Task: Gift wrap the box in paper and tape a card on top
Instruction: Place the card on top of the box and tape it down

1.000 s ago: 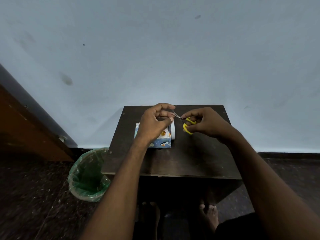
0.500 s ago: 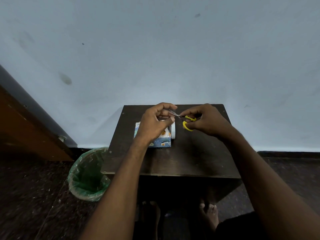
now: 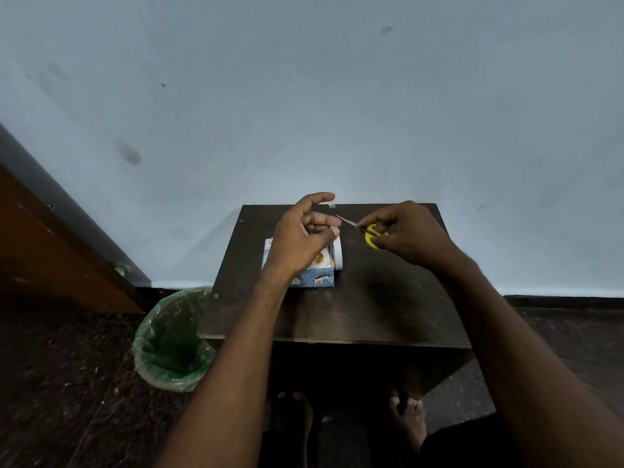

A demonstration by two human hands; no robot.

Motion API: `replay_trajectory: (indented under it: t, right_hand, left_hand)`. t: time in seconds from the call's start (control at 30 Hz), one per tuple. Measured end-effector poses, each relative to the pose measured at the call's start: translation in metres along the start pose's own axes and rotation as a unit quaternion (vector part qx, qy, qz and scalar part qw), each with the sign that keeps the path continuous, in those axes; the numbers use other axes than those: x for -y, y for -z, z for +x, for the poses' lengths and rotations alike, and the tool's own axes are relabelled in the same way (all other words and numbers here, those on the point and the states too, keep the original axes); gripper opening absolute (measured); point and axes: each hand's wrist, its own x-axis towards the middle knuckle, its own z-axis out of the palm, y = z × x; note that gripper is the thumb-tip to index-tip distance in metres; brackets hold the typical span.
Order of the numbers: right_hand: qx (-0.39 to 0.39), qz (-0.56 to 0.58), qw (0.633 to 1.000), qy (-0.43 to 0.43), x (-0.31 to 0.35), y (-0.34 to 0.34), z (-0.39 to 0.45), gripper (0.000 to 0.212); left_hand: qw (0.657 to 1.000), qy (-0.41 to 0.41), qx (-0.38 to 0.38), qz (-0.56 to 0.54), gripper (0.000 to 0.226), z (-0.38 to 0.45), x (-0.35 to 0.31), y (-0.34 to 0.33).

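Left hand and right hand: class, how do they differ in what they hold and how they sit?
The left hand pinches a strip of clear tape; the right hand grips yellow-handled scissors. The left hand is above the wrapped box; the right hand is over bare table. Both are raised off the table, facing each other.

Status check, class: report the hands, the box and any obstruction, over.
Left hand pinches tape piece; right hand grips yellow scissors. Wrapped box on table, under left hand. Nothing blocking.
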Motion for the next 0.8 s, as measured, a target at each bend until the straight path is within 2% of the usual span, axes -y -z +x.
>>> replay_trajectory:
  t: [0.13,0.23,0.37,0.47,0.57,0.67,0.73,0.8]
  right_hand:
    - [0.011,-0.044,0.997,-0.058,-0.01,-0.002,-0.001,0.029]
    - [-0.004,-0.136,0.985,-0.103,-0.013,-0.018,-0.003,0.022]
    - [-0.003,-0.245,0.965,-0.096,-0.001,-0.037,-0.006,0.017]
    - [-0.001,-0.261,0.96,-0.099,0.002,-0.039,-0.005,0.024]
    - [-0.028,-0.192,0.976,-0.098,0.002,-0.039,-0.002,0.04]
    - [-0.058,-0.02,0.998,-0.014,0.008,-0.039,-0.003,0.054]
    - [-0.054,0.06,0.996,0.033,0.016,-0.039,-0.005,0.049]
    - [-0.032,0.133,0.99,0.036,0.025,-0.039,-0.01,0.036]
  left_hand:
    - [1.0,0.01,-0.014,-0.013,0.063,0.001,0.003,0.0]
    - [1.0,0.01,-0.013,-0.022,0.063,0.002,0.004,0.0]
    - [1.0,-0.003,-0.021,-0.016,0.059,-0.001,-0.001,-0.001]
    - [1.0,-0.006,-0.019,-0.013,0.055,-0.002,-0.003,-0.002]
    - [1.0,-0.004,-0.011,-0.023,0.053,-0.001,-0.004,-0.001]
    - [0.998,0.002,0.03,-0.058,0.053,-0.003,-0.008,-0.001]
    - [0.995,0.008,0.061,-0.082,0.054,-0.005,-0.011,-0.002]
    - [0.992,0.01,0.072,-0.101,0.057,-0.006,-0.014,-0.002]
